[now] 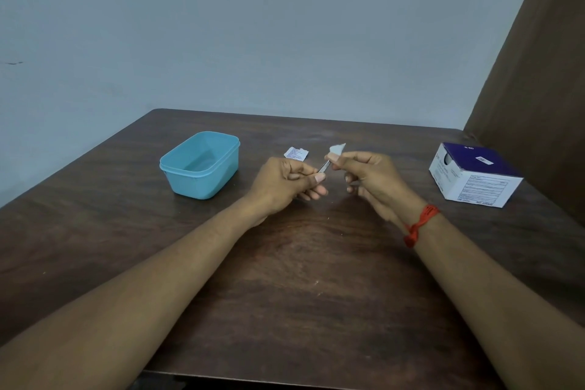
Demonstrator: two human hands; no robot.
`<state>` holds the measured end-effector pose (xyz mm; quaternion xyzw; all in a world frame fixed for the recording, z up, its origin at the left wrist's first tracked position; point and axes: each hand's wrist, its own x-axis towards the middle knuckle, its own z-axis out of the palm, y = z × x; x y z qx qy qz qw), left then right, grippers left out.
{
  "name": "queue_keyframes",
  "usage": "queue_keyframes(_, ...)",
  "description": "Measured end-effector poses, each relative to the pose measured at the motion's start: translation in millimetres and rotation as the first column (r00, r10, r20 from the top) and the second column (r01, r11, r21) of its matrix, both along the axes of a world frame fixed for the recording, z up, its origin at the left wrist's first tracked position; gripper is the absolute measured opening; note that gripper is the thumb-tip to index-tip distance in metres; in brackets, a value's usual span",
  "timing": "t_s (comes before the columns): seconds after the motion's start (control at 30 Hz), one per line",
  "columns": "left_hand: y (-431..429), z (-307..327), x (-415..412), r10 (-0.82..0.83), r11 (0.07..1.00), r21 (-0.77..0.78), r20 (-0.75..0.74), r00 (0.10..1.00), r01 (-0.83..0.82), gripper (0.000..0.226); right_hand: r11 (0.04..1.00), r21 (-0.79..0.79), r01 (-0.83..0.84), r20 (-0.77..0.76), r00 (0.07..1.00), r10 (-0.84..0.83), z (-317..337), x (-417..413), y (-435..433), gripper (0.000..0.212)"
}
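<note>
Two hands work above the tabletop (300, 279), and the things on view count out as one slim metal tool (324, 165), one white pad (338, 148), one torn wrapper (296, 153), one blue tub (202, 185) and one purple-and-white carton (474, 176). A single red thread (422, 222) circles the right wrist. The left hand (285, 182) curls round the tool's lower end, thumb laid along it. The right hand (367, 171) pinches the pad between thumb and forefinger at the tool's upper end, so both hands meet just above the middle of the tabletop. The tool is thin, grey and shiny, slanting up to the right, with a finely textured face on the short stretch that shows. The pad is small, pale and crumpled, and one corner stands up above the fingertips. The wrapper lies flat just behind the left hand, between the tub and the pad. The tub stands open to the left, and the carton sits well apart to the right. Most of the tool is buried in the left fist and its tip is covered by the pad and thumb, so its kind cannot be told. The print on the wrapper and carton is too small to read.
</note>
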<state>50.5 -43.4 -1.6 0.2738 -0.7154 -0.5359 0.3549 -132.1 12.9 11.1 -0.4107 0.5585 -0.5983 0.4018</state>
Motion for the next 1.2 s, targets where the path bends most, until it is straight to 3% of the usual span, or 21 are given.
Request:
queue_keyframes(0.13, 1.0, 0.8, 1.2, -0.004, 1.000, -0.001, -0.002, 1.000, 0.004, 0.011, 0.994, 0.047, -0.094, -0.041, 0.995, 0.096, -1.9, 1.7, 2.9, 0.011)
queue_keyframes(0.33, 1.9, 3.0, 0.6, -0.001, 1.000, 0.015, 0.012, 1.000, 0.000, 0.012, 1.000, -0.025, -0.013, 0.036, 0.999, 0.014, 3.0, -1.2, 0.5, 0.029)
queue_keyframes(0.5, 2.5, 2.5, 2.7, 0.033, 0.999, 0.004, 0.007, 0.999, -0.033, 0.009, 0.992, 0.060, -0.109, -0.049, 0.993, 0.112, 1.8, 0.1, 3.7, 0.029)
queue_keyframes(0.63, 3.0, 3.6, 1.6, 0.095, 0.995, -0.019, 0.009, 0.995, -0.095, 0.013, 0.996, 0.021, -0.086, -0.069, 0.994, 0.087, 2.4, 1.6, 2.7, 0.025)
queue_keyframes(0.9, 3.8, 3.1, 0.6, 0.328, 0.889, -0.365, 0.086, 0.941, -0.276, 0.011, 1.000, 0.021, 0.018, -0.077, 0.997, -0.017, 0.8, 7.7, -0.7, 0.017)
queue_keyframes(1.07, 4.0, 3.8, -1.4, 0.366, 0.862, -0.420, 0.128, 0.922, -0.284, 0.011, 0.993, -0.006, 0.121, -0.005, 0.993, -0.121, 4.9, 3.3, -1.7, 0.021)
queue_keyframes(1.2, 3.9, 2.0, -1.5, 0.379, 0.857, -0.426, 0.138, 0.915, -0.291, 0.024, 0.995, 0.065, 0.077, -0.030, 0.997, -0.075, 2.4, 5.5, -0.6, 0.026)
